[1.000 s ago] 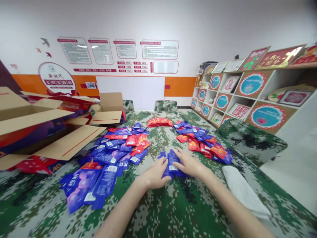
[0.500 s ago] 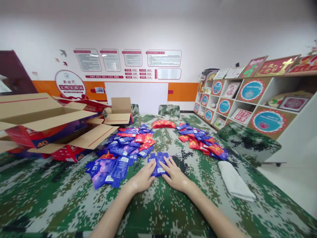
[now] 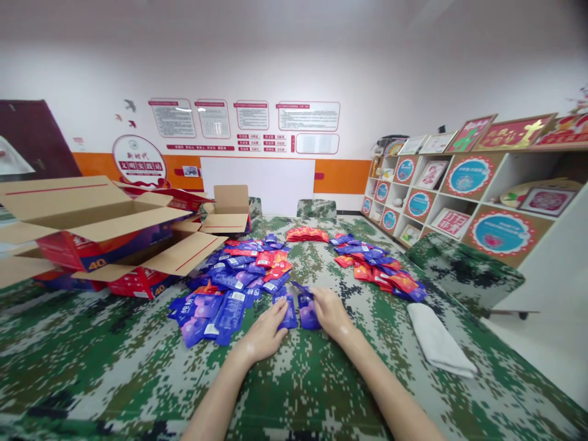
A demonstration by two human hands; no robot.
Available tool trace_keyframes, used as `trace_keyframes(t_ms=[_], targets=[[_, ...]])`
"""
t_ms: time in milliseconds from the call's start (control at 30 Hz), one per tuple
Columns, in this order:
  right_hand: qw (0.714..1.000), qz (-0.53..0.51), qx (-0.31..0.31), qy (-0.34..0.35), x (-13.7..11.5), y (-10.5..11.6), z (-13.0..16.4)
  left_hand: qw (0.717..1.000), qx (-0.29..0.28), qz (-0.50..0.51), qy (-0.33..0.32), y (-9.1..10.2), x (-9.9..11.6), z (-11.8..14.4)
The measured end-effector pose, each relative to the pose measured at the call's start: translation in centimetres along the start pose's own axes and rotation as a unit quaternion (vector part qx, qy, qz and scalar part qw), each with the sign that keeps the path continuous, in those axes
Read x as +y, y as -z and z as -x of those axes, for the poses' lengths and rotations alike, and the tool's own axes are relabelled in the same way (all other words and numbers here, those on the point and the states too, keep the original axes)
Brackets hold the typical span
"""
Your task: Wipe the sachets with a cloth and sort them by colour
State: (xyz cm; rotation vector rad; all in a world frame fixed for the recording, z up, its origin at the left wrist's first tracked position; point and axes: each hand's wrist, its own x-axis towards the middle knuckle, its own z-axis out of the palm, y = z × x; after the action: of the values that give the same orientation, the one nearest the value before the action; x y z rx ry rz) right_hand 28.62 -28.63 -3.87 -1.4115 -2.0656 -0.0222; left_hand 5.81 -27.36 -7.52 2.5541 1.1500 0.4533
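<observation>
My left hand [image 3: 264, 331] lies with its fingers stretched out over the left side of a small purple-blue packet [image 3: 289, 313] on the table. Beside it, my right hand [image 3: 331, 311] is closed around the right side of another purple-blue packet [image 3: 307, 311], whose top edge is raised. A narrow gap separates these two packets. To the left spreads a heap of purple-blue and red packets [image 3: 236, 278]. Another mixed pile of packets [image 3: 376, 263] lies to the right. Farther back sits a row of red packets [image 3: 307, 234].
Open cardboard boxes [image 3: 105, 245] crowd the table's left side, with a smaller open box [image 3: 227, 211] behind them. A folded white cloth [image 3: 438, 340] lies at the right on the camouflage tablecloth [image 3: 294, 392]. A covered chair [image 3: 463, 269] and shelves [image 3: 427, 184] stand beyond the right edge.
My right hand has gone from lying flat on the packets to gripping one, drawing it slightly right and lifting its top edge. My left hand stays on the left packet. The view tilted slightly.
</observation>
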Motion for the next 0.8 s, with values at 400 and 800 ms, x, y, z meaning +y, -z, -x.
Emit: trace_keyframes(t_ms=[400,800], targets=[[0.912,-0.249,-0.049,-0.321,7.0,2.3,6.0,1.000,0.003,0.014,-0.025,-0.2,-0.5,-0.2],[0.995,0.044,-0.084,0.035,3.8,1.3,5.3,1.000,-0.010,0.012,-0.027,-0.2,-0.5,-0.3]])
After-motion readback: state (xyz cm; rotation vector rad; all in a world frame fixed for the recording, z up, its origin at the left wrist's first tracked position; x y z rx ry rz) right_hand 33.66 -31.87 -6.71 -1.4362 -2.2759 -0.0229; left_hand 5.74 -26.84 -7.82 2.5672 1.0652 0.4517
